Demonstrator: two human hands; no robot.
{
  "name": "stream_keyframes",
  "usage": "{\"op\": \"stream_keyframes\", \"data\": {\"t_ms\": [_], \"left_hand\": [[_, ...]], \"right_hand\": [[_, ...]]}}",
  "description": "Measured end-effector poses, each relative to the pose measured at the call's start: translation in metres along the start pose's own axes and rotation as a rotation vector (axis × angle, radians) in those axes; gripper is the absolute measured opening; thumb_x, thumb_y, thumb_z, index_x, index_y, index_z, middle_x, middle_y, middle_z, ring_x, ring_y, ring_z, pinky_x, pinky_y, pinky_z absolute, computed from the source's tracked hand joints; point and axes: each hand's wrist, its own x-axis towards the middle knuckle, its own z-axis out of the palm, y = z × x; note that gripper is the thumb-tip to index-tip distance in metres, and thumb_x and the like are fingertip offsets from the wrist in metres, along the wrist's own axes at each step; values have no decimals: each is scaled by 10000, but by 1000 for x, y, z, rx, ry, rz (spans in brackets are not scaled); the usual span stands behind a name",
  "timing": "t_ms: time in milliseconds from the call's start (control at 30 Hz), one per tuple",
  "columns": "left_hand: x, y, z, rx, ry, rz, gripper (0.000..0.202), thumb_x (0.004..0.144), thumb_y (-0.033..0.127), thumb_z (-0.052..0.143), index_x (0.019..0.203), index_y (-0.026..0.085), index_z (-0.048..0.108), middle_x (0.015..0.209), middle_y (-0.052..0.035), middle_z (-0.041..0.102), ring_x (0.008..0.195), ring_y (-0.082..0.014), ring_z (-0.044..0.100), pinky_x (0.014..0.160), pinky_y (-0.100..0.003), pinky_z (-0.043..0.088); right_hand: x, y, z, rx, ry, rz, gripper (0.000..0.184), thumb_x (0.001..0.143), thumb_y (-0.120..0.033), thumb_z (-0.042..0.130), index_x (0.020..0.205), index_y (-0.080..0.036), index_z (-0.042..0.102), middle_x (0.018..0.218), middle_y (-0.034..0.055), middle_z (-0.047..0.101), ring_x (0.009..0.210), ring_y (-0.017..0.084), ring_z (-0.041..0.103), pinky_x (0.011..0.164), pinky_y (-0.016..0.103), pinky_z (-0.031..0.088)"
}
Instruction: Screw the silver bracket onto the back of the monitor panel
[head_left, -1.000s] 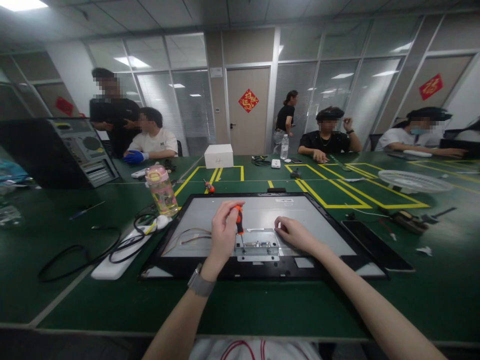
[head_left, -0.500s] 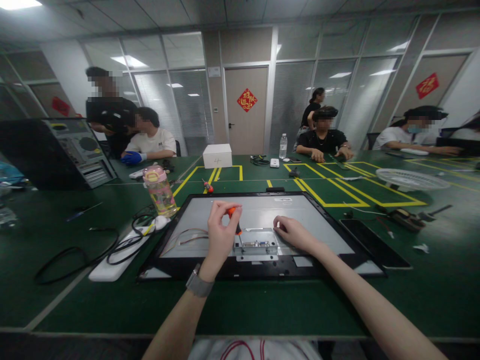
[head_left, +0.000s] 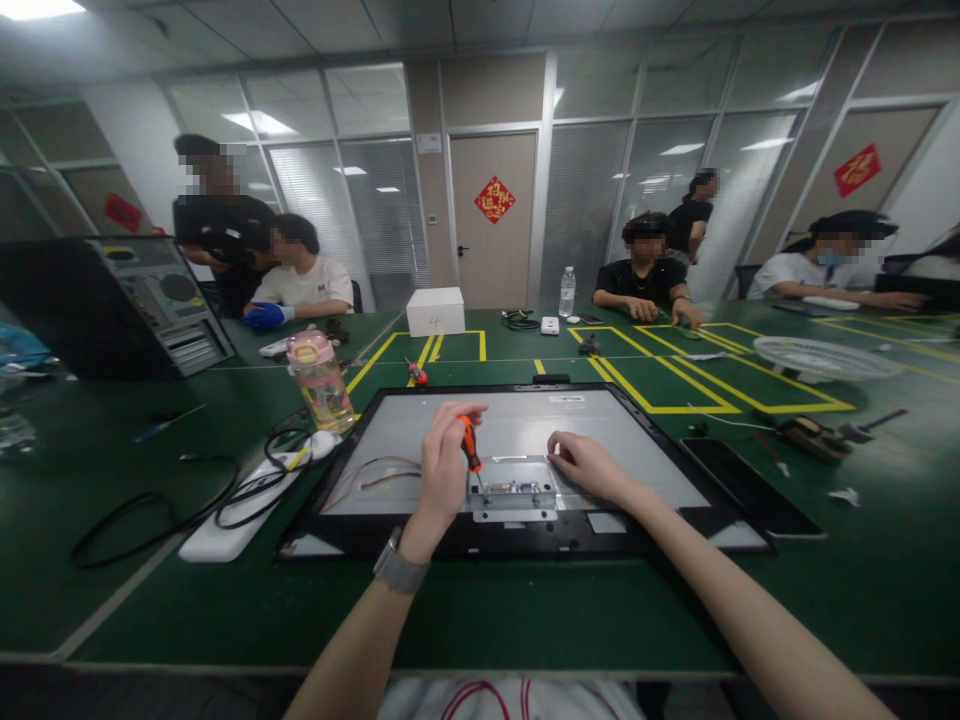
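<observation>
My left hand [head_left: 444, 465], with a grey-banded watch [head_left: 400, 565] on its wrist, has its fingers closed at the orange and black handle of a screwdriver [head_left: 469, 443]. The screwdriver stands tilted, its tip down at the left end of a metal bracket [head_left: 514, 514] with connector ports. This bracket sits on the grey back of a flat display panel [head_left: 645, 450] with a black frame. My right hand [head_left: 583, 465] rests on the panel at the bracket's far right corner, fingers curled in; whether they grip its edge is hidden. Thin wires [head_left: 367, 470] lie left of the bracket.
Left of the panel are a white power strip [head_left: 232, 520], a black cable [head_left: 127, 545] and a pink-lidded bottle [head_left: 322, 385]. A black phone-like slab [head_left: 750, 490] and a brown tool [head_left: 814, 437] lie right. Behind stand a white box [head_left: 435, 312] and a computer case [head_left: 112, 305]; several people are around the table.
My left fingers have shifted on the screwdriver handle, leaving more of it showing. My right hand has stayed put. In the background, one standing person has moved right.
</observation>
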Motion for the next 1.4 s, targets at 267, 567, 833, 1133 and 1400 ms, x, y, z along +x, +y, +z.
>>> {"op": "stream_keyframes", "data": {"t_ms": [267, 567, 833, 1133, 1400], "left_hand": [[0, -4, 0, 142, -35, 34, 266, 942, 266, 466, 1048, 211, 703, 817, -13, 552, 760, -154, 538, 708, -260, 436], [1, -3, 0, 178, 6, 48, 200, 913, 258, 539, 1022, 210, 699, 893, -27, 532, 802, -154, 546, 751, -268, 464], [0, -3, 0, 191, 32, 86, 140, 877, 257, 614, 971, 203, 702, 859, -14, 521, 777, -146, 550, 765, -271, 465], [0, -1, 2, 210, 26, 83, 159, 898, 250, 576, 983, 202, 701, 825, -7, 548, 748, -136, 544, 726, -255, 465], [0, -5, 0, 94, 13, 28, 255, 954, 258, 452, 1014, 193, 692, 889, -33, 641, 827, -159, 615, 767, -270, 473]], "right_hand": [[0, 0, 1, 9, 8, -12, 104, 891, -159, 509, 930, -186, 602, 746, 19, 613, 664, 160, 543, 633, 244, 354], [-1, -3, -2, 18, 7, -5, 110, 874, -142, 510, 922, -183, 600, 744, 20, 609, 664, 161, 541, 631, 247, 355], [-1, -4, -2, 11, -1, 0, 101, 882, -147, 516, 922, -186, 600, 742, 16, 607, 656, 158, 527, 630, 246, 352], [-1, -2, -1, 7, -2, -8, 98, 883, -134, 515, 922, -178, 594, 726, 10, 590, 657, 155, 529, 627, 239, 345], [0, -1, 0, 30, 0, -5, 93, 883, -134, 521, 925, -182, 589, 745, 18, 602, 666, 157, 542, 629, 235, 356]]}}
